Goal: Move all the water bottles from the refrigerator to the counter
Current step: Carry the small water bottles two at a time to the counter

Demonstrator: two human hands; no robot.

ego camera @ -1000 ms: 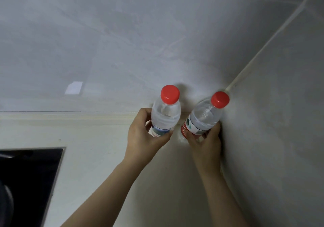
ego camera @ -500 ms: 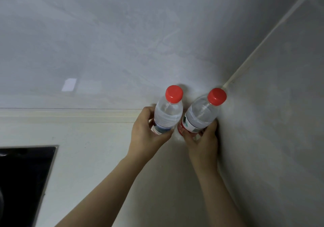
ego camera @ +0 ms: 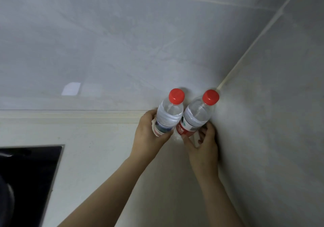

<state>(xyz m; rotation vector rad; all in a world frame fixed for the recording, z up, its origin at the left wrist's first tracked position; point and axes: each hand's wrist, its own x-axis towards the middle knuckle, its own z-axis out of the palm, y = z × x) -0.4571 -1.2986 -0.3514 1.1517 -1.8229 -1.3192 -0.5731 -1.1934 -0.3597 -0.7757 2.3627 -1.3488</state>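
Bottles now touch; left bottle [ego camera: 169, 115] and right bottle [ego camera: 198, 116] hold clear water.

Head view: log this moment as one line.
left hand: gripping left bottle | right hand: gripping right bottle | place: counter corner | caps: on

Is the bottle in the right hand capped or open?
Capped. The right bottle has its red cap on top, while the right hand grips its lower part.

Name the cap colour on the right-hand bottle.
Red cap, clearest in the head view.
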